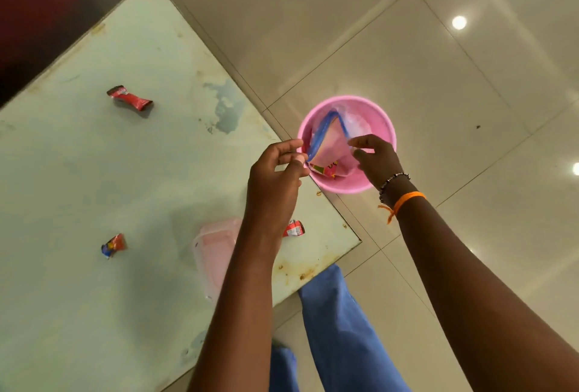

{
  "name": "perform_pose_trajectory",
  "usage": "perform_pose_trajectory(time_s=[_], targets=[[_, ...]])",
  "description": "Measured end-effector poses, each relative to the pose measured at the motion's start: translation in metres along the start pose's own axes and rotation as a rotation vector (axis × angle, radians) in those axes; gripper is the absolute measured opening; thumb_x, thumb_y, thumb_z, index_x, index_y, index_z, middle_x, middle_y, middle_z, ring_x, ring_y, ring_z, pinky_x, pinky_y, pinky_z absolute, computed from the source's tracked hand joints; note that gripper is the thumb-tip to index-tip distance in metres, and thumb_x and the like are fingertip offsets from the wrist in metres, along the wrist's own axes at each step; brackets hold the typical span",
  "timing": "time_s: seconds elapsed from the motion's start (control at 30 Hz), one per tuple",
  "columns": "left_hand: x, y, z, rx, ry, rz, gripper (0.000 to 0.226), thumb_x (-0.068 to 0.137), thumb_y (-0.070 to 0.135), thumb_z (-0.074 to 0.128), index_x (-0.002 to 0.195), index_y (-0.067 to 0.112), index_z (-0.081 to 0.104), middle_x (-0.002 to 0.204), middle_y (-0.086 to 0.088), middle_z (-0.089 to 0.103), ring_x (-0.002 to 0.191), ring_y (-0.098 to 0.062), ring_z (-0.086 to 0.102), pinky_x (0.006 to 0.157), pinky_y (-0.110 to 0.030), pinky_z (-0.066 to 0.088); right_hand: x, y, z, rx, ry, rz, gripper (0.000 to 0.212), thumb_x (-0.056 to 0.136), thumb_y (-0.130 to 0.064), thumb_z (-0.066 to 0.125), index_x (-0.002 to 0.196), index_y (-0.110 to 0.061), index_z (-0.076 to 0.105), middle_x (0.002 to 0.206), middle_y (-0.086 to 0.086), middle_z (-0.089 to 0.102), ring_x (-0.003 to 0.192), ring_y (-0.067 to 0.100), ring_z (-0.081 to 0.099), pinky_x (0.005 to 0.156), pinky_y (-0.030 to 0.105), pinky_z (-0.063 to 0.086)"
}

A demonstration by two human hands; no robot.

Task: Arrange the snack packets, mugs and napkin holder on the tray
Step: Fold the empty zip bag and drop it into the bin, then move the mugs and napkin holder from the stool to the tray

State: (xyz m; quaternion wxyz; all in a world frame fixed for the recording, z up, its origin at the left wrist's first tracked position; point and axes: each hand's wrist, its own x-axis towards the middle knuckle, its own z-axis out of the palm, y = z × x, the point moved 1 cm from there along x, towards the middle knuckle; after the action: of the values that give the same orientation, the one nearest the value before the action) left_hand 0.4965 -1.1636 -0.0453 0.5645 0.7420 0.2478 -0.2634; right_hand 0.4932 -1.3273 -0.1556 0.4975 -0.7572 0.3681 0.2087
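I am holding a clear plastic bag (329, 141) with a blue zip edge open over a pink bucket (380, 131) that is standing on the tiled floor (438, 63) just off the corner of the glass table (109, 172). My left hand (275, 172) is pinching one side of the bag's mouth between thumb and fingertips, the other fingers curled loosely. My right hand (376, 156) is gripping the opposite side, fingers bent around the edge; a beaded bracelet (393, 182) and an orange band (407, 200) are sitting on that wrist. A colourful snack packet (326, 169) is showing at the bottom of the bag, inside the bucket's rim.

On the table, a red packet (129, 98) is lying far from me, a red and blue packet (113, 245) is lying well apart from it, and another red packet (294, 229) is peeking out beside my left forearm. A pale pink container (213, 250) is resting partly under that forearm. I cannot tell what it is.
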Motion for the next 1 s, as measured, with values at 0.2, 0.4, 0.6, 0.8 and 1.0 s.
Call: perform_pose_trajectory(time_s=[0.2,0.4,0.6,0.8,1.0], targets=[[-0.021,-0.006,-0.021,-0.11,0.061,0.031,0.024,0.091,0.009,0.048,0.096,0.028,0.062,0.098,0.001,0.066,0.075,-0.003,0.066,0.075,-0.024,0.054,-0.071,-0.058,0.018,0.28,-0.102,-0.109,0.018,0.09,-0.001,0.046,0.096,-0.009,0.061,0.096,0.011,0.061,0.08,0.02,0.057,0.075,0.029,0.049],[-0.068,-0.03,-0.075,-0.257,0.184,0.067,0.024,0.091,0.007,0.047,0.101,0.022,0.063,0.095,0.001,0.066,0.077,-0.007,0.067,0.074,-0.02,0.054,-0.168,-0.086,0.065,0.368,-0.225,-0.217,0.021,0.09,0.004,0.042,0.097,-0.007,0.059,0.076,0.004,0.058,0.066,0.014,0.054,0.065,0.022,0.043],[-0.145,-0.093,-0.165,-0.419,0.31,0.082,0.023,0.092,0.007,0.046,0.099,0.023,0.062,0.092,0.001,0.064,0.075,-0.006,0.065,0.077,-0.026,0.053,-0.278,-0.072,0.138,0.293,-0.392,-0.275,0.025,0.09,-0.001,0.045,0.081,-0.019,0.06,0.072,0.001,0.058,0.063,0.011,0.053,0.062,0.02,0.041],[-0.238,-0.192,-0.261,-0.576,0.479,0.03,0.024,0.092,0.009,0.046,0.098,0.024,0.063,0.092,0.001,0.064,0.081,-0.011,0.065,0.077,-0.026,0.054,-0.395,-0.033,0.231,0.148,-0.57,-0.295,0.02,0.091,-0.002,0.045,0.087,-0.015,0.06,0.072,0.001,0.058,0.063,0.011,0.052,0.061,0.02,0.04],[-0.318,-0.283,-0.35,-0.771,0.704,-0.016,0.026,0.092,0.007,0.045,0.092,0.027,0.062,0.089,0.001,0.063,0.08,-0.012,0.063,0.072,-0.024,0.051,-0.512,0.0,0.325,-0.017,-0.792,-0.317,0.021,0.091,-0.001,0.045,0.086,-0.015,0.06,0.071,0.001,0.057,0.062,0.011,0.052,0.059,0.018,0.039]])
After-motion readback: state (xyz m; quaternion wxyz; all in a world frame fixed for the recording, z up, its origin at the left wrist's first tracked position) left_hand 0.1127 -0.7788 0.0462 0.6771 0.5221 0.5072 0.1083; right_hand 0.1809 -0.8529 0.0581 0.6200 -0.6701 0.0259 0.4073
